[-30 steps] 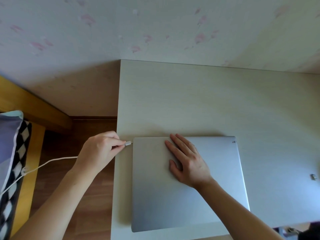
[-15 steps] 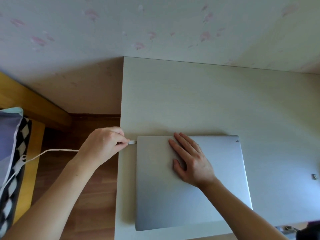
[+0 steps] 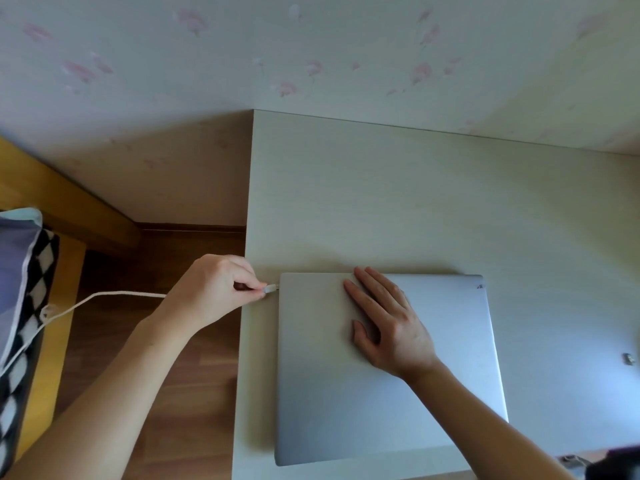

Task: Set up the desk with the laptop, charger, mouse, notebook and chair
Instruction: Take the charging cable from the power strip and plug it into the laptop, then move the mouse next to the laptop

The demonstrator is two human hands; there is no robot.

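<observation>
- on the pale desk [image 3: 415,202], a closed silver laptop [image 3: 329,410] lies flat, lid down, sitting at the near left part of the top with its front edge close to the desk's near edge.
- left hand [image 3: 214,289] is curled tight, fingers and thumb pinching the small white charger plug [image 3: 269,289] right at the laptop's left side, near the back corner.
- plug tip sits at the laptop's left edge, touching or all but touching; whether it is seated in a port, cannot tell from this angle.
- white charger cable [image 3: 114,295] runs out from behind that left hand, hanging over the wooden floor [image 3: 194,393] and trailing off to the left past a small knot or tie in the cord.
- right hand [image 3: 388,320] lies flat on the laptop lid, fingers straight and slightly spread, thumb out to the side, palm down, gripping nothing, just resting on the metal.
- right forearm comes in from the lower right corner across the lid.
- over on the far right of the desk, a tiny metallic object [image 3: 629,358] sits well apart from the laptop; too small to name.
- at the left edge, a black-and-white checked cushion [image 3: 24,306] rests on a yellow wooden frame [image 3: 59,341].
- behind the desk, floral wallpaper [image 3: 311,64] with faint pink blossoms.
</observation>
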